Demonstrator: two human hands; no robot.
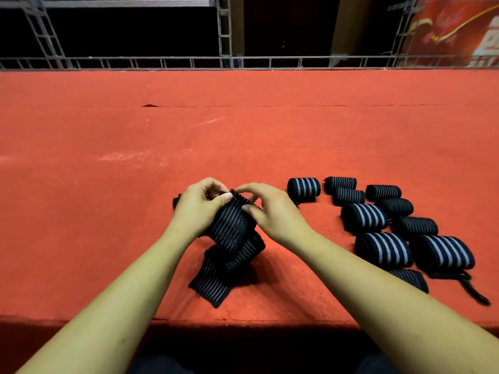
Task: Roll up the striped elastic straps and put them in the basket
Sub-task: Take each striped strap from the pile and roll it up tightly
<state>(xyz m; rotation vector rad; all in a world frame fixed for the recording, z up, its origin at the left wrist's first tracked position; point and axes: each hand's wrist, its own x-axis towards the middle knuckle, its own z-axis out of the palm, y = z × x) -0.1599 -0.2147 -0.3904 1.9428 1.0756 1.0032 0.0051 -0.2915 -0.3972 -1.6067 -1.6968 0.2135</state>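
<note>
The left hand (199, 209) and right hand (272, 211) both pinched the far end of a black elastic strap with thin pale stripes (232, 230), fingers and thumbs curled on the fabric where a roll appeared to be starting. The strap's long axis ran from the hands back toward the person. It was kinked midway, and its free tail lay flat on the red felt table cover (243, 130) near the front edge. Judged: rolling would have to proceed toward the person, taking up that tail. A cluster of black striped rolls (378, 225) lay on the cover to the right, nearer the right hand. No basket was in view.
</note>
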